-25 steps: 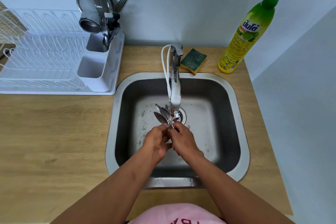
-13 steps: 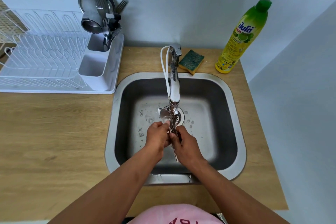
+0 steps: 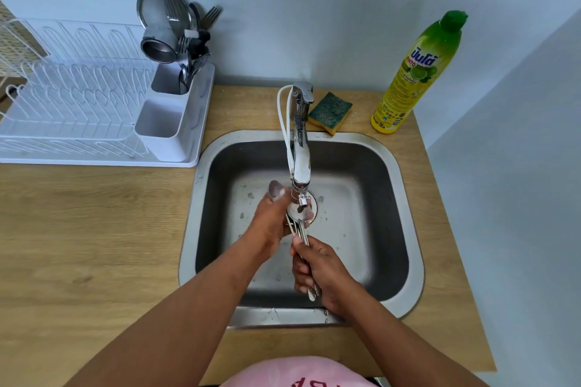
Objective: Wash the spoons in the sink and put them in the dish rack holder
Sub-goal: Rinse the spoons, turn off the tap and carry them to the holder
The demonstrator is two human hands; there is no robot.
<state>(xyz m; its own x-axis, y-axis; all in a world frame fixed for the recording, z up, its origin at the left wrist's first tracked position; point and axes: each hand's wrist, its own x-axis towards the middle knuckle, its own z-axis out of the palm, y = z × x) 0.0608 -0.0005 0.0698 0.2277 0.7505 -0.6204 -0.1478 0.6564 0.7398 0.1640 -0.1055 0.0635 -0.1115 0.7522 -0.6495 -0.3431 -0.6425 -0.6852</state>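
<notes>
One sink (image 3: 405, 198) sits mid-frame, one tap (image 3: 301, 163) reaching over it. A bundle of spoons (image 3: 298, 229), too bunched to count, is under the spout. The right hand (image 3: 320, 273) is closed round the handles at the lower end; the left hand (image 3: 270, 223) is curled over the bowls just above it, fingers wrapped loosely. At upper left stands one dish rack (image 3: 63, 110) with a two-pocket holder (image 3: 176, 122). Upper right: one sponge (image 3: 330, 111), one soap bottle (image 3: 415, 72)
</notes>
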